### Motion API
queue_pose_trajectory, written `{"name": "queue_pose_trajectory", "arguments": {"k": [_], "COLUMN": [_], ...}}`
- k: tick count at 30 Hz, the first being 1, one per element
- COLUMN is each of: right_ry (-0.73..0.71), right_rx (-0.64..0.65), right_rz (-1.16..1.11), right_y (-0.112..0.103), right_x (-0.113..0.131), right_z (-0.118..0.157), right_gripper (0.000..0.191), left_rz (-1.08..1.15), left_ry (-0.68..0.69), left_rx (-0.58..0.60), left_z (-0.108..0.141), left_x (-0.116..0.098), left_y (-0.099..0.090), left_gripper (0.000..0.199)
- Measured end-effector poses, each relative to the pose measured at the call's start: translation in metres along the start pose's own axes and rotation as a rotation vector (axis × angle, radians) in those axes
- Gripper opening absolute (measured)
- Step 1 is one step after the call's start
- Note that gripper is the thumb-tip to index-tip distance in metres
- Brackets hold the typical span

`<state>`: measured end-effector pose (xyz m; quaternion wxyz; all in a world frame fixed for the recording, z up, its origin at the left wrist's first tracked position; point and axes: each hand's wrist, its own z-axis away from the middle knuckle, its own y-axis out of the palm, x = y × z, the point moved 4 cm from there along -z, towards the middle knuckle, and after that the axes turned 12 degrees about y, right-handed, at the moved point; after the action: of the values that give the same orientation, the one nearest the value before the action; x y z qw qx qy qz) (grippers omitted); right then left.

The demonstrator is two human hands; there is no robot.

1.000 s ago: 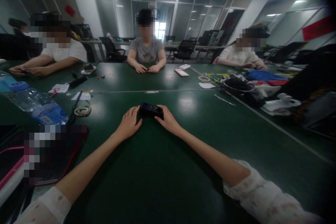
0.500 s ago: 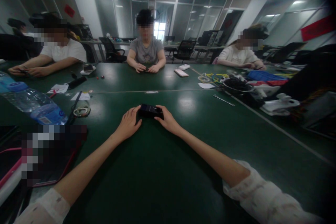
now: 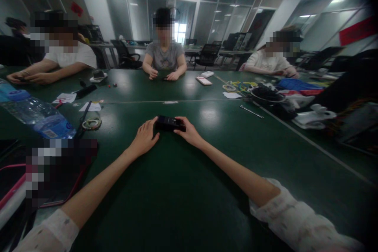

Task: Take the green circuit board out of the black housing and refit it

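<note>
My right hand (image 3: 189, 131) clasps the right end of a black oblong plastic-looking device (image 3: 167, 123); my left hand (image 3: 143, 138) meets its left end, whether gripping I cannot tell. Its long axis spans left to right between them, near mid-frame, on the dark green glossy table (image 3: 174, 197).

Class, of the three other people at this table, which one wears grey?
The middle person; the person at left and the person at right both wear whitish tops.

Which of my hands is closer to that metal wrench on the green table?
Right: your right hand is at the right end of the black device, left of the wrench; your left hand is at the device's left end, farther away.
</note>
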<state>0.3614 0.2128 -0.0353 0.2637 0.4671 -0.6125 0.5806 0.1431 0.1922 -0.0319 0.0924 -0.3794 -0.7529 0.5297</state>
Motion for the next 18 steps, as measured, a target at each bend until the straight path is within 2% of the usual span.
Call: {"name": "queue_pose_trajectory", "arguments": {"k": [18], "right_ry": [-0.002], "right_rx": [-0.004], "right_rz": [0.028], "right_y": [0.0001], "right_x": [0.0028], "right_z": [0.0021], "right_gripper": [0.058], "left_rz": [0.013], "left_ry": [-0.015], "left_rx": [0.021], "left_z": [0.0002], "left_x": [0.0016], "left_y": [0.0008], "left_gripper": [0.069]}}
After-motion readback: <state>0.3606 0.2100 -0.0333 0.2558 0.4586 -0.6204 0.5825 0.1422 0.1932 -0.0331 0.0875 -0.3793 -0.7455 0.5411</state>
